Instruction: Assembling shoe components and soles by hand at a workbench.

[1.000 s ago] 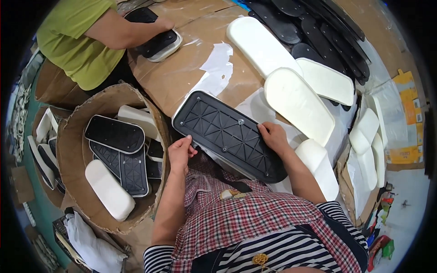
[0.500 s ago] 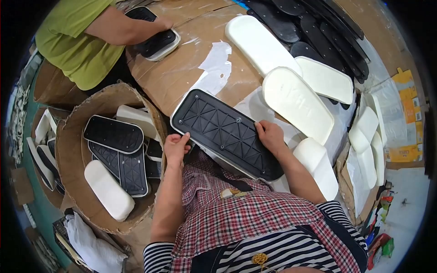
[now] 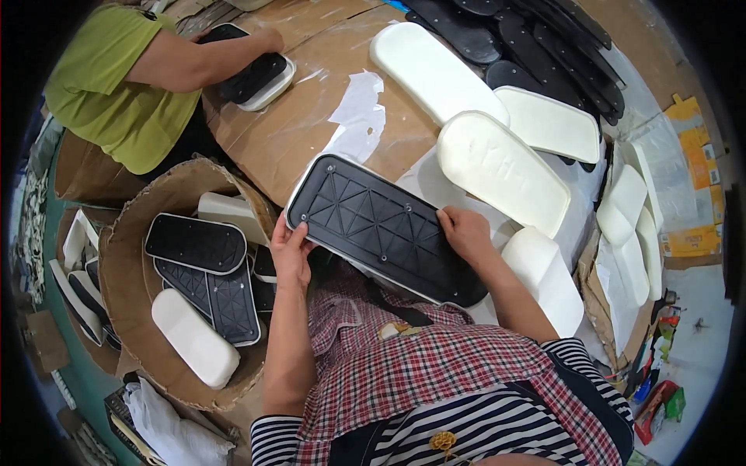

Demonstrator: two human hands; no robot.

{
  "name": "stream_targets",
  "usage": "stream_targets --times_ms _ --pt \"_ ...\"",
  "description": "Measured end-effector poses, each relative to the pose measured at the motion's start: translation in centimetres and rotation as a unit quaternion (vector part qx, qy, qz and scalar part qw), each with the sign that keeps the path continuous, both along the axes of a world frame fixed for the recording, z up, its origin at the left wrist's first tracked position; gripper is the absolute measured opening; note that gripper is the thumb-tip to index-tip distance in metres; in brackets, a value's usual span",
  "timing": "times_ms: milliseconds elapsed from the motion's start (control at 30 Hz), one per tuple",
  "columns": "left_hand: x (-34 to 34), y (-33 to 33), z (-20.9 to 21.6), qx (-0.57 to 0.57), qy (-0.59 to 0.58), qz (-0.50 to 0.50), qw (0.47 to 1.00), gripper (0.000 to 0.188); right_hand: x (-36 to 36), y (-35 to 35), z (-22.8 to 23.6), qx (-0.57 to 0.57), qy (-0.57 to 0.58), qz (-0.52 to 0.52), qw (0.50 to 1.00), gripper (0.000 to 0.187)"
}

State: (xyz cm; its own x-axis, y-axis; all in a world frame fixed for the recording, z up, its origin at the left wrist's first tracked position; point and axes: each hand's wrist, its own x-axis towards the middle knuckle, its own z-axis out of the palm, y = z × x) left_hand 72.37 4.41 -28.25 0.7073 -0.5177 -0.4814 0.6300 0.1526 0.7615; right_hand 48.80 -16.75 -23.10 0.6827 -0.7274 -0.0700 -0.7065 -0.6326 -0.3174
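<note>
A long foam pad with a black ribbed base plate fitted into its underside tilts across my lap, base facing up. My left hand is closed on its left edge, thumb on top near the rounded end. At the upper right edge, my right hand grips it with the thumb over the base and the fingers mostly hidden. Just beyond my right hand lies a white foam pad, hollow side up. Another white foam pad sits beside my right forearm.
On my left stands a round cardboard bin holding several finished pads. Black base plates are piled at the far right of the cardboard-covered table. A co-worker handles another pad at the far left. More white pads stand at right.
My left hand has shifted slightly left and up along the pad's edge, and the pad has moved slightly with it. The co-worker's arm has moved left. The whole view has shifted a little.
</note>
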Motion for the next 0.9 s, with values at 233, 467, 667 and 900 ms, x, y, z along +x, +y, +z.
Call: stream_targets --times_ms 233,467,667,900 --pt "-0.9 -0.8 5.4 -0.052 -0.074 -0.010 0.996 0.049 -1.9 0.0 0.8 0.012 -0.101 -0.043 0.994 0.026" --pt "0.3 -0.8 5.5 -0.098 -0.092 -0.102 0.986 0.050 -4.1 -1.7 -0.6 0.108 -0.165 -0.065 0.978 0.028" --pt "0.5 -0.9 5.6 -0.103 -0.097 -0.111 0.984 0.050 -4.3 -2.9 -1.5 0.169 -0.187 -0.051 0.966 0.031" --pt "1.1 -1.0 5.3 -0.042 -0.137 -0.112 0.983 0.041 -4.1 -3.0 -2.1 0.167 -0.213 -0.049 0.961 0.027"
